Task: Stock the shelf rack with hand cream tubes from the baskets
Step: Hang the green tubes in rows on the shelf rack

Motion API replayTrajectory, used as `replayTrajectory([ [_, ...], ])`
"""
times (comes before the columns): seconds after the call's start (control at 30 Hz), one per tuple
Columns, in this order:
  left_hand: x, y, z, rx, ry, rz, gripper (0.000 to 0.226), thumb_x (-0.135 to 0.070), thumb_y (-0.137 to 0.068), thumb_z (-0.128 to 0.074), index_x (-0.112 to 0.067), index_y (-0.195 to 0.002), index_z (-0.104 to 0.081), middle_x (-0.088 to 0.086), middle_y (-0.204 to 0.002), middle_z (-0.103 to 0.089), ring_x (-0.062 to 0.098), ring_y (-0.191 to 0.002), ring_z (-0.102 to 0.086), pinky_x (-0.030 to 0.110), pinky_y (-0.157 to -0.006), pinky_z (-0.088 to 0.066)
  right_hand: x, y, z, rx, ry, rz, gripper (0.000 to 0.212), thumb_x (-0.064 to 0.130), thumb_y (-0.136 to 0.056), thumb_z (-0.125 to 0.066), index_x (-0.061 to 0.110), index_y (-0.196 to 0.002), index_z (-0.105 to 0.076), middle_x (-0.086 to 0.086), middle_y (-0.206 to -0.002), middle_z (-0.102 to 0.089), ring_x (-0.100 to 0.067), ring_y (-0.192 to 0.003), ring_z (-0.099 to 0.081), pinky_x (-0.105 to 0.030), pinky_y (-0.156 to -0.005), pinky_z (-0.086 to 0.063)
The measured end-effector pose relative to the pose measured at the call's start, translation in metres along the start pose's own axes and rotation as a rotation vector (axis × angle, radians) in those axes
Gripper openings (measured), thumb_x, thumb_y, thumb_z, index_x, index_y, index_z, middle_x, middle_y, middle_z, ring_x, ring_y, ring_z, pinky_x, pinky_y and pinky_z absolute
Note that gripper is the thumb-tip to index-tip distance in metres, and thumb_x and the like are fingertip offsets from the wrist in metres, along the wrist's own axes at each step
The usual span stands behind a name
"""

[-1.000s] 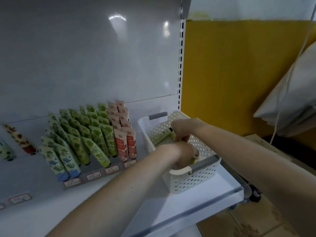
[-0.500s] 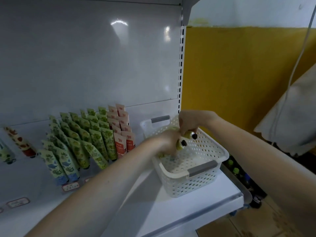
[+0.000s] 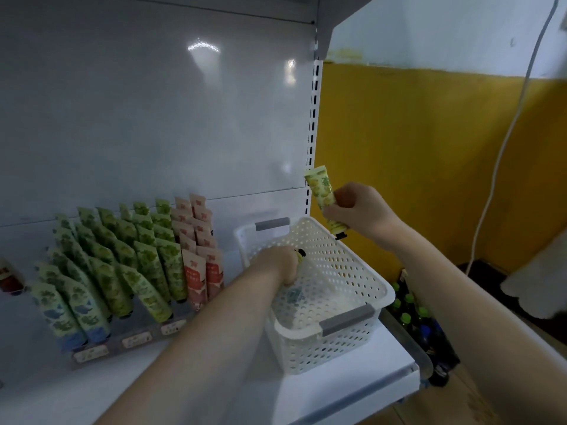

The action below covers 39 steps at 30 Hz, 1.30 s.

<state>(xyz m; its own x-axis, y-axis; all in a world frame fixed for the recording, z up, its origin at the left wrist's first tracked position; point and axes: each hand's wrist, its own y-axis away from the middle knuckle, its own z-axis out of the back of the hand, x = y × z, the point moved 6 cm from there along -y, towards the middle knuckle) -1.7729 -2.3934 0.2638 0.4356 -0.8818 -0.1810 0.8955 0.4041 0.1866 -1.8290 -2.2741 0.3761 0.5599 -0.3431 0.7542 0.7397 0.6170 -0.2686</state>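
Mostly, left hand's (image 3: 283, 266) grip hides a capped tube (image 3: 300, 254); right hand (image 3: 359, 210) grips yellow tube (image 3: 322, 191).

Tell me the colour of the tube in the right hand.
The tube is pale yellow with green print, black cap; head view.

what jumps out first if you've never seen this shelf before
The right hand holds a yellow tube raised above the white basket at the right end of the shelf. The left hand reaches into the basket, gripping a second tube. To the left, slanted rows of green and pink tubes stand in the rack.
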Motion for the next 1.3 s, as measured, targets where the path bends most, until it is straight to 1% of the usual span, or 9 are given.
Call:
replayTrajectory([
  [0.2, 0.003, -0.004, 0.0, 0.023, -0.011, 0.046, 0.058, -0.013, -0.085, -0.065, 0.004, -0.134, -0.039, 0.018, -0.137, -0.046, 0.031, -0.121, -0.05, 0.033, -0.095, -0.043, 0.002, 0.004, -0.005, -0.035, -0.068, -0.009, 0.028, 0.014, -0.082, -0.067, 0.008, -0.105, -0.054, -0.006, -0.095, -0.062, -0.024, -0.09, -0.062, -0.041, -0.08, -0.053],
  [0.33, 0.003, 0.0, 0.0, 0.04, 0.11, 0.062, 0.041, -0.013, -0.083, -0.065, 0.004, -0.119, -0.055, 0.017, -0.125, -0.056, 0.029, -0.111, -0.056, 0.029, -0.083, -0.046, 0.005, 0.007, -0.004, -0.057, -0.078, -0.003, 0.031, 0.013, -0.081, -0.068, 0.006, -0.108, -0.054, -0.009, -0.097, -0.063, -0.023, -0.087, -0.062, -0.04, -0.078, -0.054],
  [0.5, 0.002, 0.013, 0.038, -0.226, 0.624, 0.055, 0.017, -0.013, -0.081, -0.064, -0.003, -0.091, -0.055, 0.009, -0.084, -0.056, 0.019, -0.074, -0.056, 0.023, -0.056, -0.04, 0.017, 0.014, 0.007, -0.074, -0.17, 0.027, 0.039, 0.012, -0.081, -0.069, 0.01, -0.116, -0.052, -0.007, -0.093, -0.067, -0.021, -0.08, -0.066, -0.037, -0.074, -0.057],
  [0.63, -0.002, 0.049, 0.077, -0.442, 1.128, 0.024, 0.022, -0.012, -0.076, -0.071, -0.005, -0.094, -0.06, 0.014, -0.093, -0.066, 0.028, -0.086, -0.063, 0.034, -0.069, -0.05, 0.041, 0.027, 0.023, -0.14, -0.249, 0.111, 0.019, 0.018, -0.083, -0.069, 0.025, -0.092, -0.054, -0.003, -0.082, -0.068, -0.027, -0.078, -0.067, -0.043, -0.072, -0.055],
  [0.8, 0.027, 0.134, 0.116, -0.688, 1.435, -0.092, 0.017, -0.012, -0.08, -0.072, -0.021, -0.081, -0.057, -0.001, -0.077, -0.066, 0.014, -0.071, -0.066, 0.028, -0.066, -0.054, 0.074, 0.058, 0.017, -0.031, -0.397, 0.141, 0.019, 0.014, -0.082, -0.068, 0.024, -0.093, -0.056, 0.0, -0.08, -0.069, -0.007, -0.062, -0.067, -0.018, -0.053, -0.053],
  [0.9, 0.052, 0.185, 0.124, -0.809, 1.451, -0.101, 0.02, -0.013, -0.075, -0.076, -0.021, -0.081, -0.059, -0.004, -0.077, -0.067, 0.011, -0.071, -0.065, 0.026, -0.067, -0.053, 0.095, 0.087, -0.013, 0.14, -0.386, 0.139, 0.022, 0.012, -0.081, -0.069, 0.024, -0.092, -0.056, -0.002, -0.083, -0.069, -0.007, -0.064, -0.066, -0.019, -0.056, -0.054],
  [1.03, 0.08, 0.234, 0.115, -0.785, 1.426, -0.096, 0.024, -0.005, -0.072, -0.076, -0.017, -0.085, -0.06, -0.008, -0.074, -0.068, 0.006, -0.069, -0.066, 0.02, -0.056, -0.052, 0.121, 0.128, -0.066, 0.329, -0.417, 0.148, 0.022, 0.007, -0.078, -0.071, 0.018, -0.092, -0.059, 0.006, -0.068, -0.065, -0.003, -0.06, -0.063, -0.018, -0.054, -0.052],
  [1.17, 0.109, 0.272, 0.101, -0.8, 1.371, -0.078, 0.026, 0.0, -0.072, -0.074, -0.019, -0.078, -0.058, -0.011, -0.067, -0.066, -0.004, -0.059, -0.063, 0.011, -0.054, -0.049, 0.136, 0.158, -0.106, 0.398, -0.462, 0.145, 0.022, 0.005, -0.078, -0.07, 0.016, -0.095, -0.06, -0.004, -0.079, -0.067, -0.013, -0.073, -0.067, -0.029, -0.067, -0.059],
  [1.3, 0.131, 0.297, 0.089, -0.827, 1.34, -0.049, 0.025, 0.0, -0.072, -0.075, -0.01, -0.089, -0.059, -0.004, -0.078, -0.065, 0.003, -0.067, -0.063, 0.012, -0.057, -0.05, 0.144, 0.179, -0.133, 0.439, -0.555, 0.127, 0.015, 0.01, -0.086, -0.062, 0.001, -0.097, -0.062, -0.01, -0.085, -0.068, -0.018, -0.077, -0.067, -0.03, -0.072, -0.059],
])
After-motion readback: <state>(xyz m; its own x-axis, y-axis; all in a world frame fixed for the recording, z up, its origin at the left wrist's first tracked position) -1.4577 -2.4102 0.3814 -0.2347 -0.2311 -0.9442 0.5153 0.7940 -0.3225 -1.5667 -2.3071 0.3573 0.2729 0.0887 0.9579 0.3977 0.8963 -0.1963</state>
